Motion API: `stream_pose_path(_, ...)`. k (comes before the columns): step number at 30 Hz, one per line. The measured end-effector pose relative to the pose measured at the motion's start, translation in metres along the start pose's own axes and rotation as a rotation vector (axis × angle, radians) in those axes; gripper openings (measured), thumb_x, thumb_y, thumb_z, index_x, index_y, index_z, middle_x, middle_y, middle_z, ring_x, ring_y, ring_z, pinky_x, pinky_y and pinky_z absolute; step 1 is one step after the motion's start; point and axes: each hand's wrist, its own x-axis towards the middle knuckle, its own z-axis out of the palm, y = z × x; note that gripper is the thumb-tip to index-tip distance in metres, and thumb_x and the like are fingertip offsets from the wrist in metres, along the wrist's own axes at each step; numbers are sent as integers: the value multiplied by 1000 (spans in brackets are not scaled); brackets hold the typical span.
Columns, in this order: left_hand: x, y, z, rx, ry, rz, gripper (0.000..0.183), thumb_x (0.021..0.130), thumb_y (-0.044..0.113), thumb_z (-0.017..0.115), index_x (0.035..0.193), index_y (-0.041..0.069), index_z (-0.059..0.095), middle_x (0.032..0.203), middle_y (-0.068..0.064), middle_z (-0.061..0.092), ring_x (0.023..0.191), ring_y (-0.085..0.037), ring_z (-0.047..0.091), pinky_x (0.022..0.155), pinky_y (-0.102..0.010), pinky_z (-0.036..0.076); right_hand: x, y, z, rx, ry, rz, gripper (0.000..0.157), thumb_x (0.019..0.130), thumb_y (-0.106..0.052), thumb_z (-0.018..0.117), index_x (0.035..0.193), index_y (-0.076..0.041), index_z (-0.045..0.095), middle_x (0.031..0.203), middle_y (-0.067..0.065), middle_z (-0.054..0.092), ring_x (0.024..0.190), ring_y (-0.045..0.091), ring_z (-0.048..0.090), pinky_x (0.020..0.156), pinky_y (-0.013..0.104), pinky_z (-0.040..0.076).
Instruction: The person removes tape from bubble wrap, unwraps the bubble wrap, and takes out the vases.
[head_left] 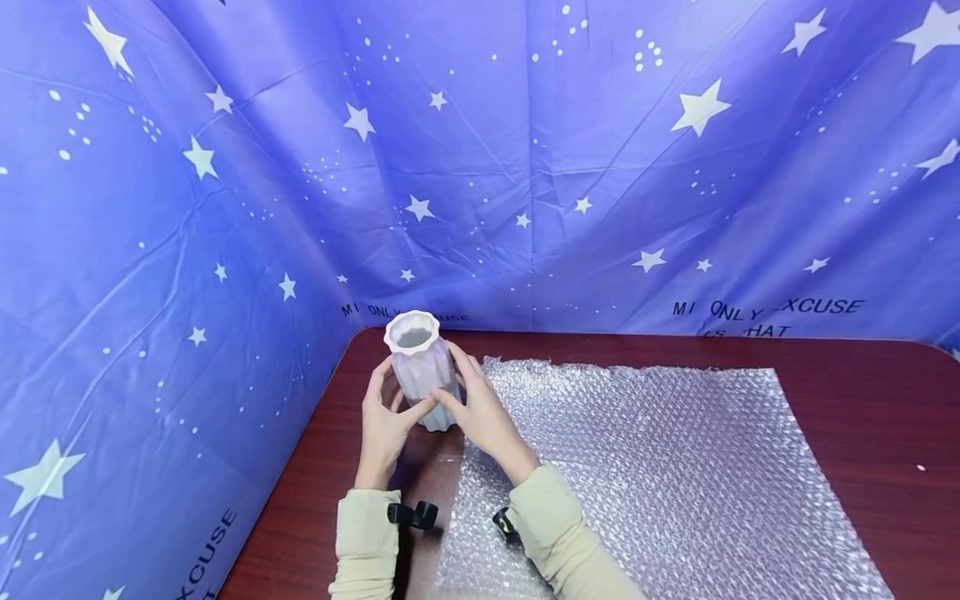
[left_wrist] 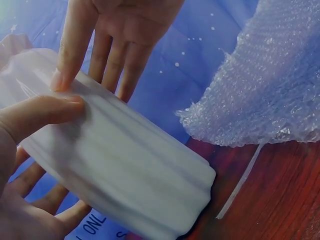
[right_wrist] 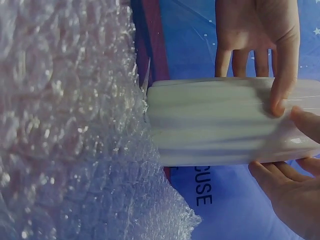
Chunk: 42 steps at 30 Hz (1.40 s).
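A pale, fluted vase (head_left: 426, 377) with a scalloped rim stands roughly upright at the left part of the table, between both hands. My left hand (head_left: 384, 425) holds it from the left, fingers round the far side and thumb on the front. From the right, my right hand (head_left: 483, 412) grips it the same way, and the two thumb tips nearly meet. In the left wrist view the vase's white lower body (left_wrist: 135, 165) shows its base at the dark red table (left_wrist: 270, 195); I cannot tell whether it bears fully on it.
A large sheet of bubble wrap (head_left: 645, 467) lies flat to the right of the vase, under the right forearm. A thin clear strip (left_wrist: 240, 180) sticks out from its edge. Blue star-printed curtains (head_left: 525, 167) hang behind and along the left. A small white speck (head_left: 921, 468) lies far right.
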Motion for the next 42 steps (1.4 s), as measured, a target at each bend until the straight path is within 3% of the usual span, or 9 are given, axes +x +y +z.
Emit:
stream_pose_path(14, 0, 2, -5, 49, -11, 23, 82, 73, -7, 83, 145, 8, 46, 139, -9, 54, 128, -22, 52, 114, -41, 36, 0, 1, 4, -30, -20, -3, 74, 94, -10, 67, 156, -8, 26, 146, 20, 41, 134, 34, 47, 109, 44, 44)
stream_pose_path(21, 3, -4, -5, 56, -2, 13, 83, 73, -7, 83, 145, 6, 45, 140, -13, 53, 126, -20, 53, 103, -19, 43, 0, 6, 5, -15, -17, 10, 73, 94, -10, 68, 155, -6, 28, 145, 23, 38, 134, 36, 47, 109, 41, 44)
stream_pose_path(30, 5, -1, -3, 39, 3, 22, 82, 74, -7, 82, 145, 5, 43, 141, -13, 52, 129, -26, 51, 105, -22, 42, 1, 5, 2, -13, -10, 1, 70, 95, -14, 67, 154, -6, 30, 144, 20, 40, 134, 34, 48, 109, 43, 44)
stream_pose_path(42, 7, 20, -3, -27, 79, 149, 73, 75, -12, 78, 140, 0, 47, 134, -9, 56, 122, -16, 55, 103, -23, 45, -1, -7, -8, -102, 7, -61, 57, 98, -18, 64, 149, -8, 39, 143, 12, 45, 129, 26, 51, 107, 38, 46)
